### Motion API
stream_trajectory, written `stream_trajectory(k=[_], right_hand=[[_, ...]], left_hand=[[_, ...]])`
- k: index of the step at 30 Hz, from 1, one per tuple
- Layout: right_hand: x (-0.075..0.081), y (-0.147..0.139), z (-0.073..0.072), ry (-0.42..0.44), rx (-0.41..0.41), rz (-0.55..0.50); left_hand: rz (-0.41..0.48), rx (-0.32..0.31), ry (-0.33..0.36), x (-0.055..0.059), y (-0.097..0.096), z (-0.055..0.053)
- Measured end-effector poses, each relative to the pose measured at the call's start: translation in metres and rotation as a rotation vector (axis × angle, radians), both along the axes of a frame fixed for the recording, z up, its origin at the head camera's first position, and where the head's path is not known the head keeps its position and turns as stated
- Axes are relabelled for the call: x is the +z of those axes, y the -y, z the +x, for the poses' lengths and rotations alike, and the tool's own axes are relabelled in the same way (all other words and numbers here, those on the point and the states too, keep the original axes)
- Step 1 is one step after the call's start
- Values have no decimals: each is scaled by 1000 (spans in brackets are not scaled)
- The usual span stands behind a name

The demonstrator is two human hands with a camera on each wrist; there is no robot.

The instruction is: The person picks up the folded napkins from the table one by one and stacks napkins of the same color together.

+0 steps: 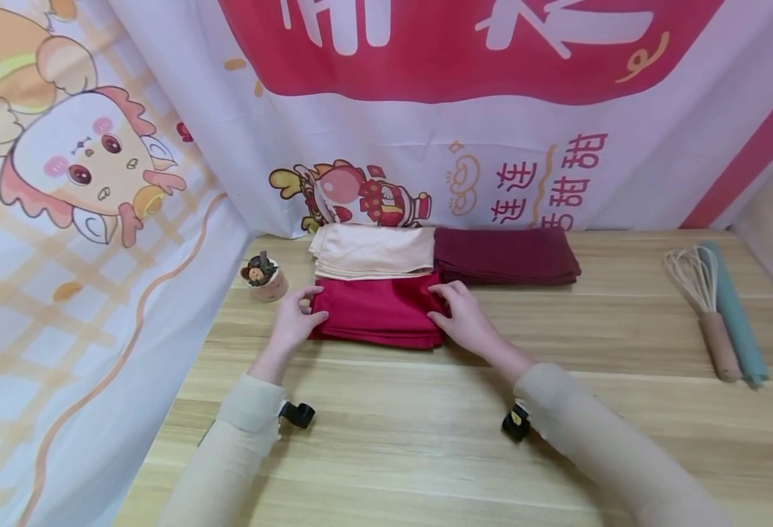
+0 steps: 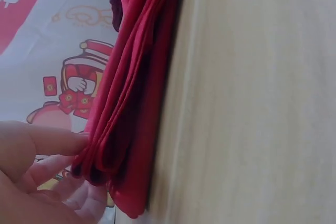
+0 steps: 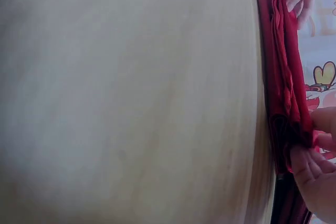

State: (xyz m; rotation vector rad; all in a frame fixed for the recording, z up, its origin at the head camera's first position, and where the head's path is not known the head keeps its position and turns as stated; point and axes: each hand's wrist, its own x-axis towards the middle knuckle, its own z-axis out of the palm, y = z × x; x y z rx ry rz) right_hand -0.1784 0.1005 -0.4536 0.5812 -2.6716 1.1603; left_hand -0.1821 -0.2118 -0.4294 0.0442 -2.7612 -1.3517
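A folded red cloth (image 1: 380, 311) lies in several layers on the table, in front of a folded cream cloth (image 1: 375, 251) and a folded maroon cloth (image 1: 505, 255). My left hand (image 1: 293, 319) pinches its left end. Thumb and fingers are at the layered edge of the red cloth (image 2: 123, 93) in the left wrist view. At the opposite end, my right hand (image 1: 467, 319) pinches the right corner between thumb and fingers. The right wrist view shows this grip on the red cloth (image 3: 286, 77) from the side. Parts of the fingertips are hidden by the fabric.
Left of the cloths stands a small decorated pot (image 1: 268, 279). A whisk (image 1: 709, 315) with a wooden handle lies at the right beside a long teal item (image 1: 736, 315). Printed curtains (image 1: 386, 132) rise behind and at the left of the wooden table (image 1: 413, 424).
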Motion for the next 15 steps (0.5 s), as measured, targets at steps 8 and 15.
stream_trajectory(k=[8,15], right_hand=[[2,-13,5,123,14,62],[11,-45,16,30,43,139]], left_hand=[[-76,-44,-3,-4,3,1],[-145,-47,-30,12,8,12]])
